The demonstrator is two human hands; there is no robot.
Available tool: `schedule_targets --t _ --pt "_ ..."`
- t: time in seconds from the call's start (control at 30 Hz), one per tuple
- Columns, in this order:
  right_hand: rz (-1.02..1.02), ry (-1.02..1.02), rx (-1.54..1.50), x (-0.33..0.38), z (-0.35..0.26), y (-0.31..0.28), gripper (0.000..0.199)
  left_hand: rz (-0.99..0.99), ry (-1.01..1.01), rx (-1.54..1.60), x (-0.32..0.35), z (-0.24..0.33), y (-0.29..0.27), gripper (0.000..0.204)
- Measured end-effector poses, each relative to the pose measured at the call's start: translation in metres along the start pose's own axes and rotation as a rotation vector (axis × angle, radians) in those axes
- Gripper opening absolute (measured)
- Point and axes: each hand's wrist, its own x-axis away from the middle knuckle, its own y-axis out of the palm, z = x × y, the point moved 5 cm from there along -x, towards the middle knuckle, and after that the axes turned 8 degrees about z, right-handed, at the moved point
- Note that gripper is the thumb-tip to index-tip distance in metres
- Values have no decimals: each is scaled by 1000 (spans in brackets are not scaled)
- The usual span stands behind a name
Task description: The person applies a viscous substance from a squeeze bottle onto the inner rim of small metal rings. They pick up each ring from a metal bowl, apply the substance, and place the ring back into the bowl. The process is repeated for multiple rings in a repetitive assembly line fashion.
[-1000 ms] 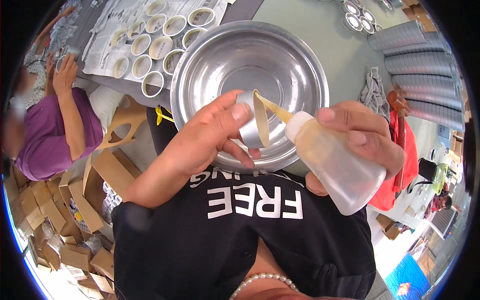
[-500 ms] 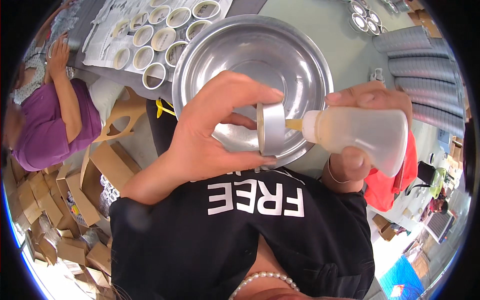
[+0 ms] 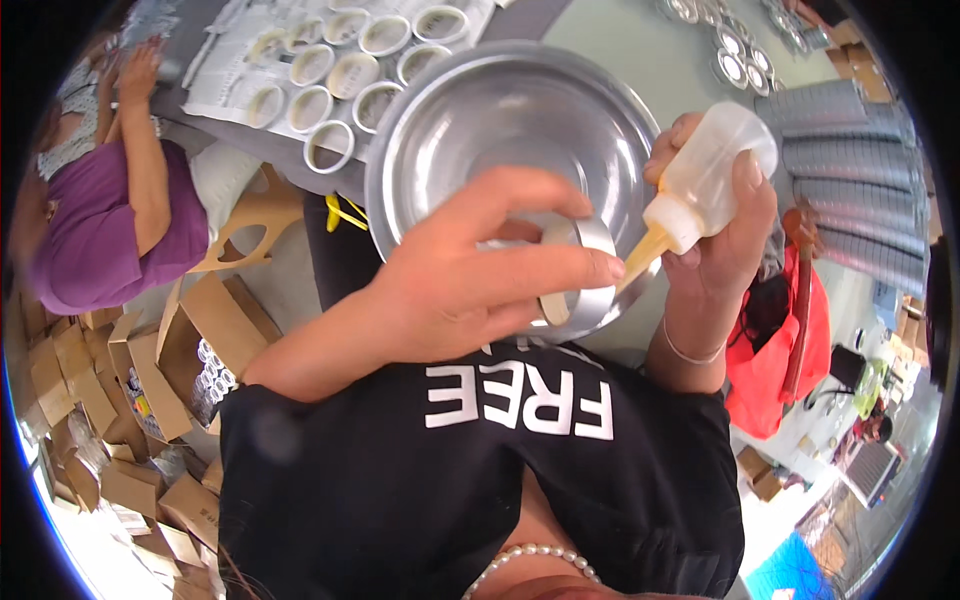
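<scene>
My left hand (image 3: 450,275) grips a short silver ring (image 3: 597,236) between thumb and fingers, tilted over the near part of a wide steel bowl (image 3: 520,125). My right hand (image 3: 740,220) is wrapped round a translucent squeeze bottle (image 3: 712,165), tipped so its yellowish nozzle (image 3: 645,250) points down and left. The nozzle's tip comes up close to the ring's outer side, near my left fingers; whether it touches cannot be made out. Part of the ring is hidden behind those fingers.
Several round white-rimmed rings (image 3: 350,150) stand on newspaper (image 3: 225,95) at the far left of the table. A person in a purple top (image 3: 125,220) works at left. Open cardboard boxes (image 3: 225,325) lie below left. A red bag (image 3: 790,350) hangs at right.
The bottle has swung from lying sideways to nozzle-down, its base rising up and right. My left hand has shifted its fingers and turned the ring. The view has moved slightly.
</scene>
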Motion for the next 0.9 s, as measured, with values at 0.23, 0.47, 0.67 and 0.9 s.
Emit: schedule_targets --t 0.23,0.47,0.67,0.9 --pt "133 196 -540 -10 17 -13 50 219 -174 28 -3 -7 -46 65" --pt "45 -11 -619 -13 -14 -31 56 621 -674 -982 89 -92 -198 63" --pt "107 -21 -625 -21 -15 -26 53 416 -809 -991 113 -146 -222 65" --pt "280 -236 -626 -12 -44 -41 48 735 -588 -975 72 -168 -237 56"
